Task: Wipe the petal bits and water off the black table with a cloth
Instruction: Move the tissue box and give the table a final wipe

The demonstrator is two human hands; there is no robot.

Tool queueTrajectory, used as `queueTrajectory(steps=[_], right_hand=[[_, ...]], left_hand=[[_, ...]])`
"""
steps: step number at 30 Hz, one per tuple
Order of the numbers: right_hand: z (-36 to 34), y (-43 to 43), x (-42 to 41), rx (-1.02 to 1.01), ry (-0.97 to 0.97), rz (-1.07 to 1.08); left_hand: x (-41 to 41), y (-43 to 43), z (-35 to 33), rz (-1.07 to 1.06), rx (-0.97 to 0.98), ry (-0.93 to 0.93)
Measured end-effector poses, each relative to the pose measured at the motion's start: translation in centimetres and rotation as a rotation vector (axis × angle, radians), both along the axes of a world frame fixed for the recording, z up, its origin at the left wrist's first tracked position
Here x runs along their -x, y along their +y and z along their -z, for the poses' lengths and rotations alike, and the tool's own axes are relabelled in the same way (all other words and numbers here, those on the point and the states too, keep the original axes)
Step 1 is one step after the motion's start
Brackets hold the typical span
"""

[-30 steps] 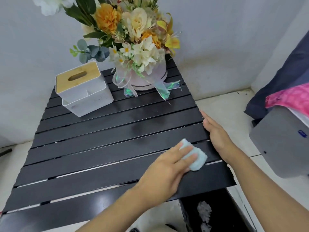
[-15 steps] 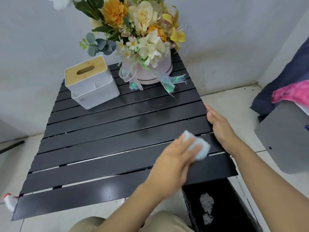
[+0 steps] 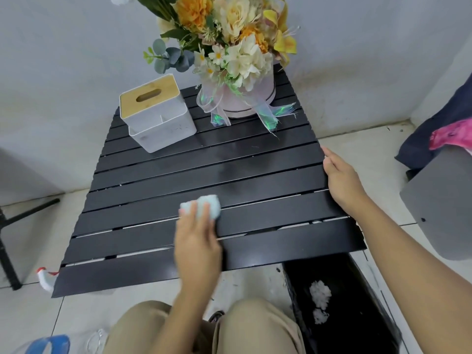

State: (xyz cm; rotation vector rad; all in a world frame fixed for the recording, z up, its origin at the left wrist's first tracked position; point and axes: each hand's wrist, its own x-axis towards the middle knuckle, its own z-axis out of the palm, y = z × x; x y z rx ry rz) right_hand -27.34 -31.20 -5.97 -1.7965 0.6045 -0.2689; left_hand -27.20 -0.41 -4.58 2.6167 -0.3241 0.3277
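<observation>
The black slatted table (image 3: 143, 218) fills the middle of the view. My left hand (image 3: 198, 245) holds a bunched light-blue cloth (image 3: 205, 206) down on a slat near the table's middle, fingers laid over it and blurred by motion. My right hand (image 3: 341, 178) rests flat on the table's right edge, holding nothing. A dull wet smear (image 3: 229, 172) shows on the slats beyond the cloth. A few tiny white specks (image 3: 315, 222) sit in a slat gap at the right.
A white tissue box with a wooden lid (image 3: 157, 114) and a flower arrangement in a pink pot (image 3: 237, 72) stand at the table's far end. A black bin (image 3: 357, 315) holding white petal clumps (image 3: 319, 293) sits below the near right corner. A grey box (image 3: 439, 200) is at right.
My left hand has carried the cloth leftward, from near the right edge to the table's middle. My right hand stays on the right edge. The view has pulled back.
</observation>
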Motion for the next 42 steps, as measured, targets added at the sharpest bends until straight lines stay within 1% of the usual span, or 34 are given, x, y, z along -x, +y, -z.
queueTrajectory(steps=[4, 6, 9, 11, 14, 16, 17, 18, 20, 21, 22, 23, 24, 26, 27, 28, 30, 31, 34, 36, 38, 40, 42], right_hand=[[-0.2, 0.2, 0.5, 0.083, 0.027, 0.005], [-0.1, 0.1, 0.5, 0.113, 0.048, 0.009], [0.3, -0.1, 0.4, 0.145, 0.074, 0.005], [0.5, -0.3, 0.4, 0.154, 0.074, 0.007], [0.2, -0.1, 0.4, 0.175, 0.084, -0.004], [-0.4, 0.1, 0.5, 0.217, 0.133, -0.008], [-0.8, 0.4, 0.5, 0.282, 0.17, -0.004], [-1.1, 0.7, 0.6, 0.383, 0.194, 0.013], [-2.0, 1.5, 1.0, 0.612, 0.176, 0.059], [-2.5, 2.2, 1.3, 0.666, 0.129, 0.064], [-2.9, 3.3, 1.7, 0.664, 0.072, 0.048], [-3.2, 4.7, 2.1, 0.633, 0.029, 0.011], [-3.4, 6.4, 2.7, 0.601, 0.013, -0.038], [-3.4, 9.8, 3.8, 0.574, 0.052, -0.139], [-3.1, 11.3, 4.3, 0.613, 0.099, -0.198], [-2.8, 12.4, 4.8, 0.691, 0.153, -0.249], [-2.2, 13.3, 5.4, 0.86, 0.218, -0.301], [-2.1, 13.4, 5.5, 0.897, 0.231, -0.306], [-2.3, 13.4, 5.6, 0.887, 0.229, -0.308], [-2.4, 13.3, 5.4, 0.84, 0.236, -0.318], [-3.1, 13.0, 4.8, 0.705, 0.22, -0.279], [-4.5, 12.4, 3.7, 0.506, 0.135, -0.185], [-6.3, 12.2, 2.2, 0.32, 0.05, -0.106]], left_hand=[[3.6, -8.3, -1.3, 0.373, 0.037, 0.045], [4.9, -10.3, -1.3, 0.58, 0.036, 0.071], [4.7, -9.2, -1.1, 0.833, 0.019, 0.158], [3.0, -7.4, -1.3, 0.973, -0.034, 0.225], [-0.2, -4.9, -2.1, 1.076, -0.151, 0.209], [-1.6, -3.8, -2.7, 1.058, -0.171, 0.213], [-1.8, -3.4, -3.0, 1.022, -0.121, 0.273], [-1.7, -3.2, -3.5, 0.963, -0.014, 0.386], [-1.2, -3.2, -4.5, 0.794, 0.273, 0.652], [-0.8, -3.3, -4.8, 0.697, 0.397, 0.683], [-0.5, -3.5, -4.9, 0.599, 0.469, 0.642], [-0.3, -3.8, -4.7, 0.506, 0.471, 0.569], [0.1, -4.1, -4.3, 0.425, 0.415, 0.499], [0.5, -5.0, -3.1, 0.33, 0.149, 0.413], [1.0, -5.3, -2.6, 0.316, 0.026, 0.379], [1.2, -5.5, -2.4, 0.309, -0.049, 0.347], [1.5, -5.7, -2.2, 0.307, -0.113, 0.311], [1.6, -5.6, -2.1, 0.315, -0.131, 0.304], [1.4, -5.4, -2.1, 0.323, -0.151, 0.305], [1.2, -5.3, -2.4, 0.342, -0.101, 0.348], [0.5, -4.9, -2.9, 0.364, 0.014, 0.417], [-0.9, -4.0, -3.8, 0.319, 0.197, 0.458], [-3.1, -2.7, -4.7, 0.217, 0.363, 0.416]])
